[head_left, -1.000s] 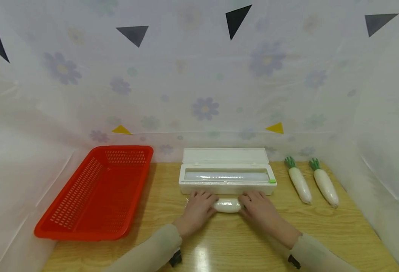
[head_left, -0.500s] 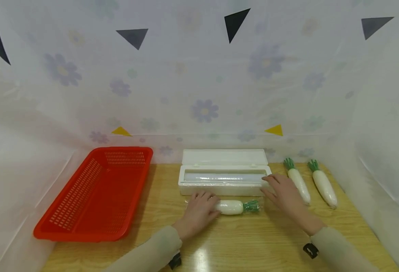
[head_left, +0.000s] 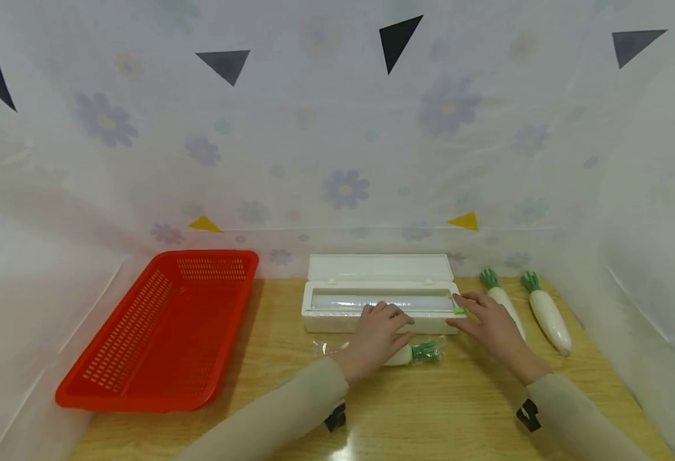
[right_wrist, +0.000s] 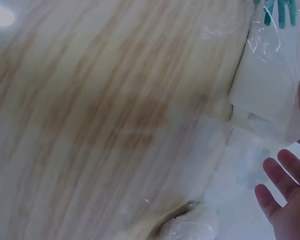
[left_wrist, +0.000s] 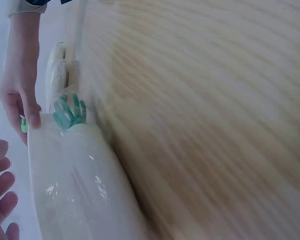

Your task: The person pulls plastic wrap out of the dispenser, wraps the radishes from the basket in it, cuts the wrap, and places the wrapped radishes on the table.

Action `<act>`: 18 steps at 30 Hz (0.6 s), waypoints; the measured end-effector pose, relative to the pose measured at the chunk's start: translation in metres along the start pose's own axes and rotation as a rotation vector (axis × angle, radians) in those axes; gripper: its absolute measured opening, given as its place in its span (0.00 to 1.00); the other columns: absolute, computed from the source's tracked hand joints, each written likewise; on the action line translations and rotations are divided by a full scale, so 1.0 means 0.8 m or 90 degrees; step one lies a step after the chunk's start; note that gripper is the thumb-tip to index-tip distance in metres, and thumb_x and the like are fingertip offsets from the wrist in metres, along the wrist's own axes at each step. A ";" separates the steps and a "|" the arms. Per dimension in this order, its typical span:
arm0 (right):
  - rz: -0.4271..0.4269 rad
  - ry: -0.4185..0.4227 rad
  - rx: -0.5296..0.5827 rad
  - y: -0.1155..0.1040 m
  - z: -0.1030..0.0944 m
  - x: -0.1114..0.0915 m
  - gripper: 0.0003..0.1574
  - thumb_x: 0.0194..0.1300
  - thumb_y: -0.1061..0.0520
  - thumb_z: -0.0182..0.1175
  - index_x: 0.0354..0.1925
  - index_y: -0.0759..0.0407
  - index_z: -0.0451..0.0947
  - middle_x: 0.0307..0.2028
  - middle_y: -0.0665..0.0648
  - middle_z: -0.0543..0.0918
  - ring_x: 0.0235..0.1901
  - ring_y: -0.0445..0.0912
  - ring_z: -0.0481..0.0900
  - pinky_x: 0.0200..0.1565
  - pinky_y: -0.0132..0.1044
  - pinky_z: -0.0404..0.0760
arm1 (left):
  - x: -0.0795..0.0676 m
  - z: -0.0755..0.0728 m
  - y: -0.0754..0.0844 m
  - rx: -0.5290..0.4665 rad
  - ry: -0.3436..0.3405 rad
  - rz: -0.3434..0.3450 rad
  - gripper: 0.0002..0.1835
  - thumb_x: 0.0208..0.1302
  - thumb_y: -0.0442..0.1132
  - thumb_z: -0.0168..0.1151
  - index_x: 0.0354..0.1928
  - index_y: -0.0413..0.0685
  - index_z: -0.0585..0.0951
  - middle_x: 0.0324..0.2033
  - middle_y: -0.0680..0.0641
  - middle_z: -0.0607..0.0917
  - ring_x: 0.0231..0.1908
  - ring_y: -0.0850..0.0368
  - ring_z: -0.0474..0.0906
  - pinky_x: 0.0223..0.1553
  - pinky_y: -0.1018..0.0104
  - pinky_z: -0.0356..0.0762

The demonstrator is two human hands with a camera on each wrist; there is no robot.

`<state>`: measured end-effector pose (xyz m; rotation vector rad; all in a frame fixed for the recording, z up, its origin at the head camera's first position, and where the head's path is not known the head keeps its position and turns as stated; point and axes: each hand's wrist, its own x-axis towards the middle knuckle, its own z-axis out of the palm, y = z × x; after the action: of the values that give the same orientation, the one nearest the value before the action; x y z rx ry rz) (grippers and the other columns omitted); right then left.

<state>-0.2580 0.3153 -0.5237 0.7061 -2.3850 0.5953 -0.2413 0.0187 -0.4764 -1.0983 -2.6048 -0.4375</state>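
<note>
A white radish (head_left: 399, 355) with a green top lies wrapped in clear film in front of a white cling film dispenser (head_left: 328, 322). The dispenser's lid is raised and a film roll (head_left: 337, 301) lies inside. My left hand (head_left: 374, 339) hovers over the radish's middle, hiding part of it. Its fingers are loosely bent and hold nothing. My right hand (head_left: 492, 330) grips the dispenser's right end between thumb and forefinger, around the green slider (head_left: 459, 310). In the right wrist view, its other fingers (right_wrist: 282, 180) are spread and relaxed.
A red plastic basket (head_left: 222, 339) stands at the left of the wooden table (head_left: 418, 416). Two more white radishes lie at the right, one (head_left: 550, 320) beyond the other (head_left: 504, 299), which my right hand partly covers. White sheeting (head_left: 337, 141) surrounds the table.
My right hand has left the wrapped radish's green end and moved to the dispenser's right end. My left hand has let go of the radish's left end and shifted right and up.
</note>
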 end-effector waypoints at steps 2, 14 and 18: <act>0.019 -0.006 0.016 0.002 0.001 -0.002 0.38 0.49 0.63 0.81 0.59 0.69 0.82 0.49 0.66 0.83 0.41 0.59 0.84 0.37 0.54 0.83 | 0.016 0.007 0.005 -0.028 -0.006 -0.016 0.13 0.75 0.51 0.64 0.54 0.59 0.87 0.49 0.58 0.85 0.50 0.61 0.77 0.48 0.66 0.69; 0.122 -0.048 0.101 0.008 0.007 -0.010 0.38 0.57 0.67 0.76 0.65 0.68 0.78 0.52 0.63 0.79 0.45 0.55 0.80 0.42 0.50 0.83 | 0.099 0.048 0.040 -0.079 -0.025 -0.112 0.13 0.76 0.53 0.62 0.53 0.63 0.89 0.52 0.60 0.88 0.53 0.61 0.81 0.59 0.57 0.75; 0.148 -0.067 0.113 0.004 0.005 -0.009 0.37 0.60 0.66 0.74 0.67 0.66 0.77 0.53 0.63 0.80 0.44 0.56 0.80 0.43 0.51 0.82 | 0.115 0.060 0.050 -0.066 -0.044 -0.129 0.13 0.76 0.54 0.61 0.54 0.66 0.89 0.51 0.62 0.88 0.51 0.62 0.81 0.58 0.57 0.76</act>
<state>-0.2565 0.3181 -0.5316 0.5488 -2.5545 0.8950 -0.2804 0.1224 -0.4800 -0.8969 -2.7958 -0.5959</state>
